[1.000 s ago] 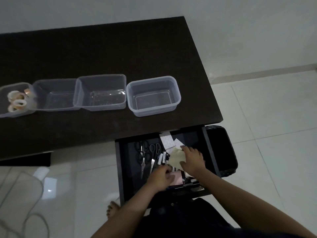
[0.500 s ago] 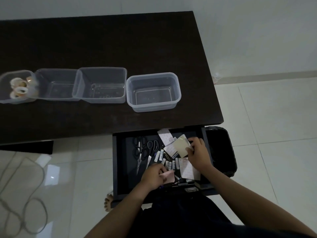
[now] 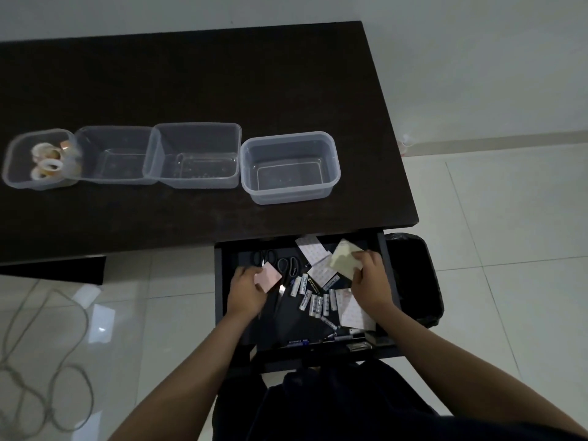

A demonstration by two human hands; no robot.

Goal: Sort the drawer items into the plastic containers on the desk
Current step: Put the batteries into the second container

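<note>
Both hands are down in the open drawer (image 3: 222, 281) that juts out below the tabletop's (image 3: 191, 74) near edge, toward its right corner. The left hand (image 3: 246, 289) grips a pink pad of notes (image 3: 269, 276) at the drawer's left side, fingers curled round its edge. The right hand (image 3: 370, 281) pinches a pale yellow pad (image 3: 343, 257) near the drawer's back right corner, lifted and tilted above the other contents. Between the hands lie a scatter of white batteries (image 3: 313, 299), two pairs of black-handled scissors (image 3: 288, 265) toward the back left, and several white dotted sheets (image 3: 313, 251); along the drawer's front edge are what look like pens (image 3: 345, 335), though the dim light makes them hard to tell. On the tabletop four clear plastic containers stand in a row parallel to the near edge. The leftmost container (image 3: 12, 167) holds rolls of tape (image 3: 47, 162); the second (image 3: 111, 135) and third (image 3: 197, 128) touch their neighbours, and the rightmost container (image 3: 332, 167) stands just apart, nearest the drawer. A black bin (image 3: 413, 281) stands on the floor to the right of the drawer, and a cord (image 3: 47, 361) loops over the tiles at left.
</note>
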